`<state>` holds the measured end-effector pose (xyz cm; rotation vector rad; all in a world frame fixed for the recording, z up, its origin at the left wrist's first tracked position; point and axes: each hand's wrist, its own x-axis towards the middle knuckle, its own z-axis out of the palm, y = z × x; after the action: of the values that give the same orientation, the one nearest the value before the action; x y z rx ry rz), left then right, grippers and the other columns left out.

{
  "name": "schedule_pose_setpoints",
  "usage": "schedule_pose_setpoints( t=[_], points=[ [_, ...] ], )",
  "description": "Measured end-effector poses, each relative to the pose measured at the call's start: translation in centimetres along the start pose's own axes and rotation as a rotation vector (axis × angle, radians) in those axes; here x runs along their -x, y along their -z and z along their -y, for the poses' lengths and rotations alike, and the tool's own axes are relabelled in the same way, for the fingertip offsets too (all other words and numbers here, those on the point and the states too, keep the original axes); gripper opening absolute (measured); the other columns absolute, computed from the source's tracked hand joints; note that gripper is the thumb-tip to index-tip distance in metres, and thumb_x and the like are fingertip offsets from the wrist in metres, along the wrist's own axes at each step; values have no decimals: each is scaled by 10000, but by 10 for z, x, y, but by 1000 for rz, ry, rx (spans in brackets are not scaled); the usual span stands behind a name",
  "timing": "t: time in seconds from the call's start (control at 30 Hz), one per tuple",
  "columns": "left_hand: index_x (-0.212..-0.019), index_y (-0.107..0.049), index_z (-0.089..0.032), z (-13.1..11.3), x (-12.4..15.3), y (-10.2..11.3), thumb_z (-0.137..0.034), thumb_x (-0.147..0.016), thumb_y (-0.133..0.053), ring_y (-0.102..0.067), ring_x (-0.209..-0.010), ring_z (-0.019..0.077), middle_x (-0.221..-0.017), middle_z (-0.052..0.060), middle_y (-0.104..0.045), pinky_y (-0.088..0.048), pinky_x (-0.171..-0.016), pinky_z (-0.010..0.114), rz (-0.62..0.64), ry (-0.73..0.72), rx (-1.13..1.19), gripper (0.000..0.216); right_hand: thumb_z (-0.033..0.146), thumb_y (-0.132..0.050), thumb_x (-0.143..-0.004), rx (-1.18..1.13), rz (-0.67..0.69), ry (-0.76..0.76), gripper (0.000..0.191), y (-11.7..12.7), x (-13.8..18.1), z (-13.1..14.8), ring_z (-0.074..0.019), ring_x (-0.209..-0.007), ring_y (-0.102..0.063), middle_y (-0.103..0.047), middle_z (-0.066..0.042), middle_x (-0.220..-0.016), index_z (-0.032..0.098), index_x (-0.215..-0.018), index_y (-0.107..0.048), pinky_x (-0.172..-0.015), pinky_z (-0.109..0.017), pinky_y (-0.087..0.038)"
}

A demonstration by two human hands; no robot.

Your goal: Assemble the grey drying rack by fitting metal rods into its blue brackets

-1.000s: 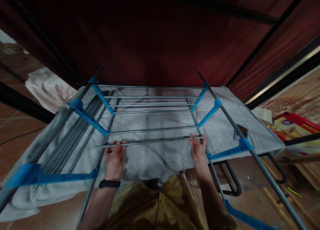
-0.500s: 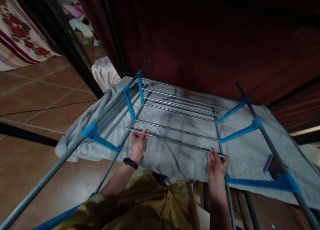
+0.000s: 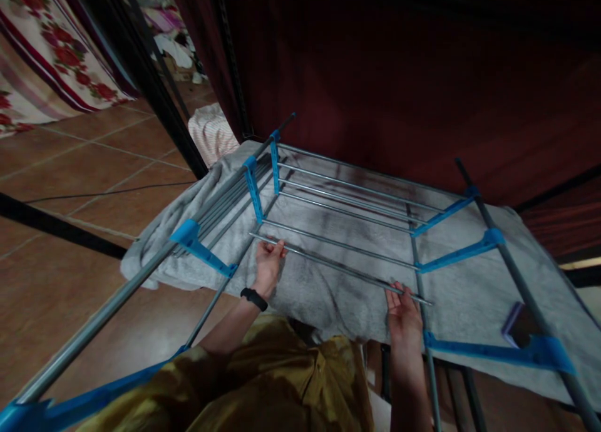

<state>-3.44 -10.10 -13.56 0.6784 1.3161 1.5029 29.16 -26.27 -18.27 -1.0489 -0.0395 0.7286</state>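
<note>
Fingers of left hand [image 3: 268, 264] and right hand [image 3: 404, 310] curl around the thin rod [image 3: 338, 268] mid-frame. It looks stiff, light and slick; holds near both ends suit it.

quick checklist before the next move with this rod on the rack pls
1. Left hand closed round the rod: ok.
2. Right hand grip: cannot tell; fingertips meet the rod, closure unclear.
3. Rod ends seated in the blue brackets: not ok, both ends stick out free.
4. Rod lined up with the fitted bars: ok, roughly parallel.
5. Grey cloth lying flat below the bars: ok where it shows.
</note>
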Motion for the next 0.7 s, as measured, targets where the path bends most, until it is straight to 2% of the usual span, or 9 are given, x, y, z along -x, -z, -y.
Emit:
schedule_pose_setpoints(
  t=[0.1,0.17,0.27,0.33,0.4,0.47,0.53,0.63,0.7],
  points=[
    [-934,-480,-219,3,-2,0,-374,-680,-832,-557,-563,99,-646,-116,-455,-486,-605,251,3,-24,-5,460,262,-839,-748,20,42,-47,261,3,-1,-4,-182,-1041,-732,-766,-32,-1012,201,-942,-675,-1035,-404,-568],
    [-1035,-490,-215,5,-6,2,-324,-695,-821,-560,-574,96,-700,-102,-494,-501,-617,253,-38,-43,-33,487,261,-846,-750,24,55,-39,248,4,-3,-5,-172,-1010,-736,-766,-15,-967,205,-924,-680,-1033,-402,-570],
    [-1286,-444,-228,7,-15,8,-259,-733,-786,-613,-685,99,-962,-19,-585,-548,-683,268,-122,-114,-101,652,258,-853,-750,20,51,-34,235,6,-6,-5,-165,-991,-737,-766,-7,-939,210,-894,-674,-1018,-390,-578],
    [-1400,-394,-249,7,-23,14,-213,-753,-753,-648,-819,121,-1173,50,-571,-573,-765,288,-160,-175,-159,741,263,-851,-750,22,38,-37,231,7,-8,-5,-171,-988,-737,-766,-13,-943,212,-887,-672,-1010,-399,-583],
    [-1423,-422,-249,8,-30,20,-162,-775,-695,-657,-1005,175,-1325,108,-523,-578,-863,320,-145,-267,-293,708,264,-839,-750,34,25,-37,217,8,-9,-5,-180,-985,-736,-763,-20,-947,212,-880,-673,-1016,-416,-580],
    [-1387,-503,-234,9,-34,25,-113,-782,-629,-592,-1235,247,-1442,145,-455,-553,-983,374,-91,-408,-505,629,263,-819,-754,57,17,-22,191,8,-9,-5,-191,-987,-734,-757,-28,-952,213,-867,-673,-1031,-437,-571],
    [-1358,-561,-216,10,-35,29,-78,-778,-583,-455,-1418,303,-1538,163,-373,-481,-1107,443,-32,-556,-711,596,271,-796,-765,80,23,4,169,8,-8,-5,-200,-1005,-729,-753,-35,-967,217,-869,-674,-1052,-451,-556],
    [-1344,-596,-192,8,-31,33,-76,-797,-557,-305,-1520,357,-1604,181,-318,-349,-1203,554,-14,-698,-928,561,277,-777,-776,97,28,11,157,7,-7,-4,-203,-1027,-722,-748,-43,-985,222,-885,-678,-1067,-456,-543],
    [-1310,-629,-188,4,-27,34,-92,-832,-532,-244,-1547,374,-1612,181,-343,-294,-1213,608,-2,-764,-1045,497,265,-776,-769,101,20,-9,154,6,-7,-3,-207,-1019,-723,-746,-46,-977,222,-876,-673,-1060,-467,-546]
  ],
)
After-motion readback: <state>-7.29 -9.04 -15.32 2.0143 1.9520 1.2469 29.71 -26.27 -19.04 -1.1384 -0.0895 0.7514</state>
